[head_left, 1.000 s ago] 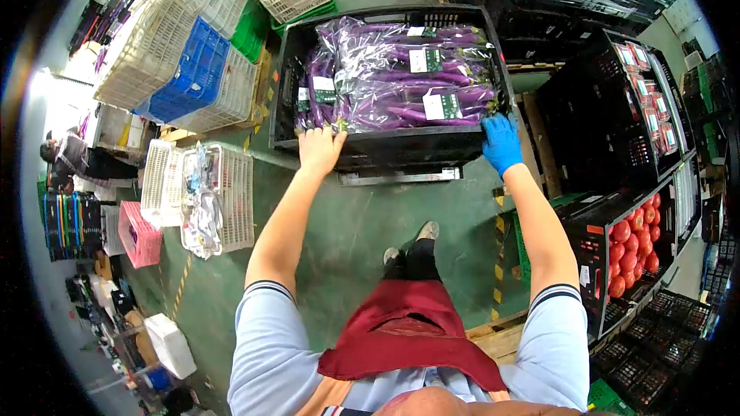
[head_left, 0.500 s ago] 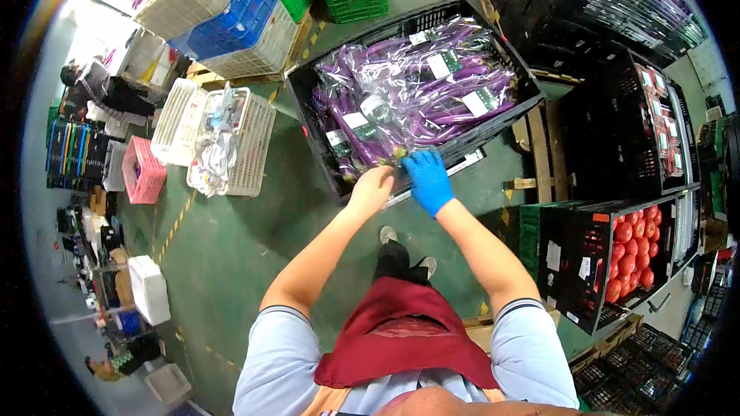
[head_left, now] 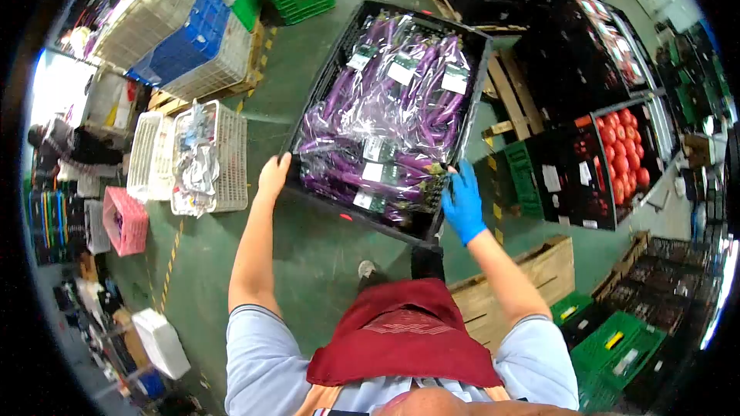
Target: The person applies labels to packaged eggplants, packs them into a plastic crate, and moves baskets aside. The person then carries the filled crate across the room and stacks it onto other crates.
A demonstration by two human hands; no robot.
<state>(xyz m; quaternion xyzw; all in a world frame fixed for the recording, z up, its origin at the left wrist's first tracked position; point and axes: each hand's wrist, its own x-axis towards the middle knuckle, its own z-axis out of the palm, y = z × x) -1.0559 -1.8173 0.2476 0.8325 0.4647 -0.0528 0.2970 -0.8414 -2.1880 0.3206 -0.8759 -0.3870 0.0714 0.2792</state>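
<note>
A black plastic crate (head_left: pixel 472 108) is in front of me at an angle, full of purple eggplants (head_left: pixel 432 119) in clear bags with white and dark-green labels. Some bags lie crosswise at the near end, the others lengthwise behind them. My bare left hand (head_left: pixel 273 177) grips the crate's left wall near its front corner. On the opposite side, my right hand (head_left: pixel 464 204), in a blue glove, holds the right rim near the front; its fingertips are partly hidden against the edge.
Open black crates of red tomatoes (head_left: pixel 621 152) stand at the right near a wooden pallet (head_left: pixel 509 92). White baskets (head_left: pixel 231 158) and a pink basket (head_left: pixel 126 219) sit on the floor at left. Stacked crates (head_left: pixel 181 46) rise behind. Green crates (head_left: pixel 617 343) lie at lower right.
The eggplant crate has turned, its near end now facing me. My hands have left the bags at its near side and moved apart to opposite sides of the crate.
</note>
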